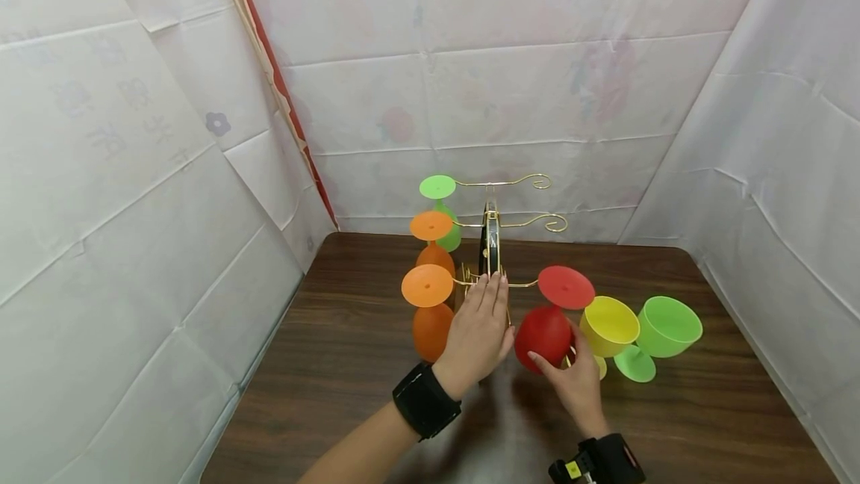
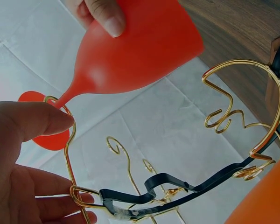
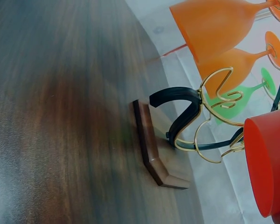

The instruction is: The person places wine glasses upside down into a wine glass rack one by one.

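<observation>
My right hand (image 1: 579,388) grips the bowl of a red goblet (image 1: 543,338), thumb on one side and fingers on the other. The goblet hangs upside down, its round foot (image 1: 566,287) uppermost and its stem at a gold hook (image 2: 69,154) of the wire rack (image 1: 493,237). On the rack's near end rests my left hand (image 1: 475,329), its fingers extended forward. In the left wrist view its thumb (image 2: 46,120) lies beside the stem, with its fingertips at the gold wire. The goblet's rim faces down in the right wrist view.
Two orange goblets (image 1: 433,331) and a green goblet (image 1: 449,230) hang upside down along the rack's left side. Upright on the dark wooden table (image 1: 322,394), a yellow goblet (image 1: 610,327) and another green goblet (image 1: 669,327) stand at the right. White sheeting (image 1: 537,103) surrounds the table.
</observation>
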Tool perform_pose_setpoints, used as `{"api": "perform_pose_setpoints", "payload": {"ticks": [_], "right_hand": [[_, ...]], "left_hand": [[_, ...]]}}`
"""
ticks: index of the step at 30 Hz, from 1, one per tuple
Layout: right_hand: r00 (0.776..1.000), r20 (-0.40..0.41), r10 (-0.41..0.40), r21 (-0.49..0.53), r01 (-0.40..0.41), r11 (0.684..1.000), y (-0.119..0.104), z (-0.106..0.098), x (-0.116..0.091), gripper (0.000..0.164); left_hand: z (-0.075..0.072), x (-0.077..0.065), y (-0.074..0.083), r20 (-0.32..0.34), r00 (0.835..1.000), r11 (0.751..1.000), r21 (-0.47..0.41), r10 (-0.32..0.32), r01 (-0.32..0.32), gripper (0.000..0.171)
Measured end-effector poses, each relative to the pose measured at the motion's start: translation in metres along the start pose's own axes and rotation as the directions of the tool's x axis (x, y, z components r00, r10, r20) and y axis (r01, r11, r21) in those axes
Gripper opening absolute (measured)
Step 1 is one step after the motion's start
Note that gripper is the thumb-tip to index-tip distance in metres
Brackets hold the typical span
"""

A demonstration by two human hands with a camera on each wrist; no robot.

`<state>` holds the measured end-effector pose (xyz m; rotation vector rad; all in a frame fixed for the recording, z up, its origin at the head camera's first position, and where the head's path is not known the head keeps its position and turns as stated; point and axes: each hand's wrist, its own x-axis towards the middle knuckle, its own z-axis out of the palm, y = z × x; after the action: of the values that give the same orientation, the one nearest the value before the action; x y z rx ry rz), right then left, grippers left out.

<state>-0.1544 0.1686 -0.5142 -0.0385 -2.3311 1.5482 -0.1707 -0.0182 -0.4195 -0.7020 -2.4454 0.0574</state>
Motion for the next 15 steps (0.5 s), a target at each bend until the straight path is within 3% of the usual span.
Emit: {"api": "perform_pose_setpoints", "payload": {"ticks": [15], "right_hand": [[0.998,0.058,0.011,0.008,-0.011,1.0,0.011,0.0,0.005,0.085]], "left_hand": [[0.001,0.0,0.0,-0.018,1.0,1.0,0.001,-0.001,0.001,0.069]]}}
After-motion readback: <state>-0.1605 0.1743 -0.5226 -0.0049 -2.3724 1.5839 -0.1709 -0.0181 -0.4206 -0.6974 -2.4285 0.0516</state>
